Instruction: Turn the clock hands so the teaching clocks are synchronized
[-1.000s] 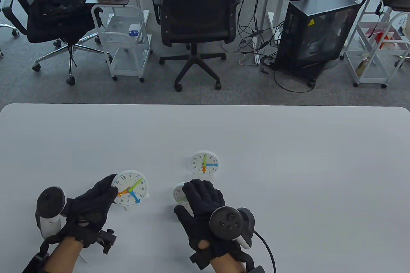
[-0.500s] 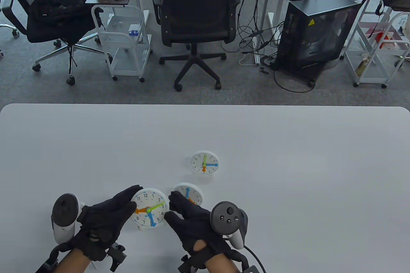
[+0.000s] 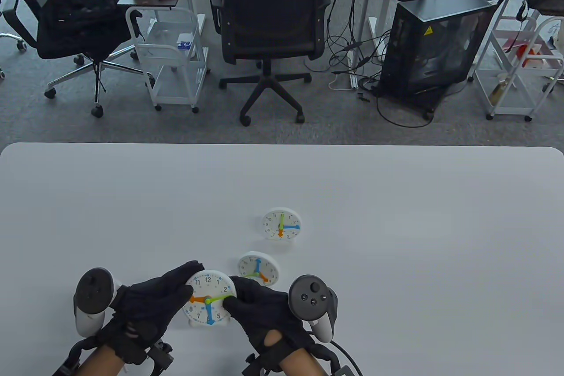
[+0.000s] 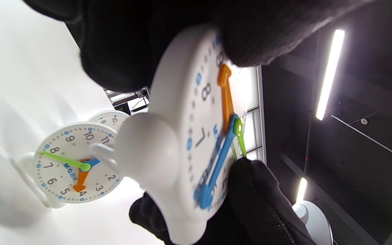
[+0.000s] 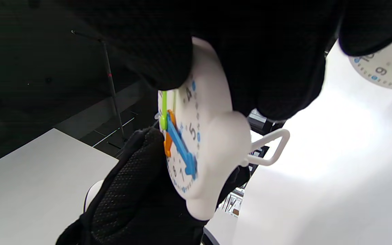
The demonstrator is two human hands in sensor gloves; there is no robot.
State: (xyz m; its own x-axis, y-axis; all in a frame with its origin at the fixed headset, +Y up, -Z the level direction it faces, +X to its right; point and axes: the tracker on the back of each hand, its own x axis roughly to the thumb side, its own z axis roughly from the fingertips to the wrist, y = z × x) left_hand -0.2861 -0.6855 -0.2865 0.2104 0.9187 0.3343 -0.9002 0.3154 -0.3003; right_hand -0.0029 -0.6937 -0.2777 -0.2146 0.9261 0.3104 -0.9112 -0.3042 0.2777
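A large white teaching clock (image 3: 208,299) with orange, blue and green hands is held near the table's front edge. My left hand (image 3: 190,283) grips its left rim. My right hand (image 3: 232,292) grips its right rim, with the thumb on the tip of the green hand (image 3: 218,299). The left wrist view shows this clock (image 4: 189,136) edge-on and lifted, with a right-hand finger (image 4: 257,190) at the green hand. It also shows in the right wrist view (image 5: 213,143). A second clock (image 3: 258,269) stands just behind, and a third clock (image 3: 282,225) farther back.
The white table (image 3: 396,217) stretches wide to the right and back. The second clock (image 4: 77,163) stands close behind the held one, a few centimetres from my right hand's fingers. Office chairs, carts and a computer case stand on the floor beyond the table's far edge.
My left hand carried the large clock right and toward the front edge. My right hand left the second clock, uncovering it, and took the large clock's right rim with the thumb on the green hand.
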